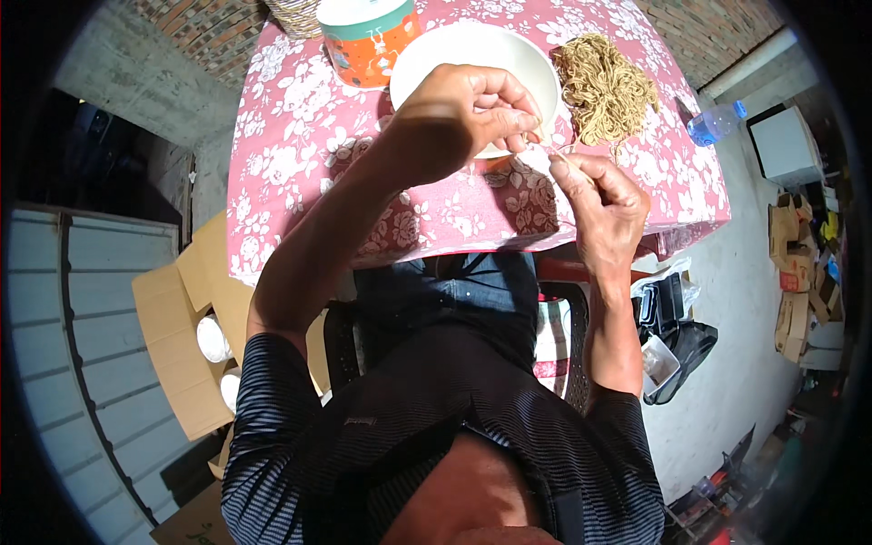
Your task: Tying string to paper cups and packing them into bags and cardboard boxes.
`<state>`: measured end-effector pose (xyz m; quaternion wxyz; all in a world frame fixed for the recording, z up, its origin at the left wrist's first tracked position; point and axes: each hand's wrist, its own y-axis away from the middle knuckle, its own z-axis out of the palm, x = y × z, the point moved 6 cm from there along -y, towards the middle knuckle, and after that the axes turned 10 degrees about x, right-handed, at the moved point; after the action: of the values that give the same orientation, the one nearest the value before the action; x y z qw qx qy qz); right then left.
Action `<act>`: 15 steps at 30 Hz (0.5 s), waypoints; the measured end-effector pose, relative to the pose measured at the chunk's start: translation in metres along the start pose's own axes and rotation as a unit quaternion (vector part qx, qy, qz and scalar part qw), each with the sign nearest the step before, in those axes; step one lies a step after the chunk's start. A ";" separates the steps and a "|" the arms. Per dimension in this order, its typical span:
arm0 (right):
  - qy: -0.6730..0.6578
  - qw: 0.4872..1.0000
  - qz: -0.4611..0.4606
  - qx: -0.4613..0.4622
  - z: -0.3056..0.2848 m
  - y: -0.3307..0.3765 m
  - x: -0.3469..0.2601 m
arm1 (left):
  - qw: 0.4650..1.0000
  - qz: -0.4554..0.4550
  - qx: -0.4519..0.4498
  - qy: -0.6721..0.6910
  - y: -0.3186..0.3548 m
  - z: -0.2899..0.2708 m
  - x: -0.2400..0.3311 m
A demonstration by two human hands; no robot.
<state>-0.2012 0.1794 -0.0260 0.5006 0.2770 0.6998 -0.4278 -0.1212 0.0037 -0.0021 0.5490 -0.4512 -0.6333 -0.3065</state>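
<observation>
Above the near rim of a white bowl (pixel 543 68), my left hand (pixel 490 104) is closed, its thumb and forefinger pinched on a thin tan cord. My right hand (pixel 607 204) is close by, just past the bowl's lower right. Its thumb and forefinger pinch the tan cord (pixel 560 156) too, and the two sets of fingertips are only a little apart. A loose tangled heap of tan cord (pixel 604 88) lies on the table to the right of the bowl. Fine detail of the cord between the fingers is too small to make out.
A pink floral cloth (pixel 300 163) covers the table. An orange and green tub (pixel 368 45) stands left of the bowl, near a woven basket (pixel 295 14). A plastic bottle (pixel 716 123) is at the right. Cardboard boxes (pixel 168 336) stand on the left, black bags (pixel 686 359) on the right.
</observation>
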 end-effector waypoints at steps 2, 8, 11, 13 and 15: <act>-0.033 0.999 0.016 -0.020 -0.006 0.004 0.016 | 1.000 -0.007 0.004 0.009 0.000 -0.001 -0.002; -0.294 0.935 0.194 0.030 -0.022 0.004 0.056 | 0.999 0.002 -0.012 0.045 -0.002 0.004 -0.004; -0.351 0.913 0.206 0.030 -0.012 0.001 0.053 | 0.999 0.013 -0.015 0.037 -0.003 0.006 -0.004; -0.256 0.941 0.192 0.112 -0.013 -0.003 0.042 | 0.999 0.011 -0.017 0.034 -0.003 0.008 -0.006; -0.183 0.974 0.123 0.054 -0.012 -0.005 0.032 | 0.998 0.016 -0.039 0.047 -0.004 0.011 -0.007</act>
<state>-0.2217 0.1861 -0.0524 0.6528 0.3048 0.5329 -0.4438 -0.1292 0.0106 -0.0107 0.5649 -0.4676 -0.5871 -0.3427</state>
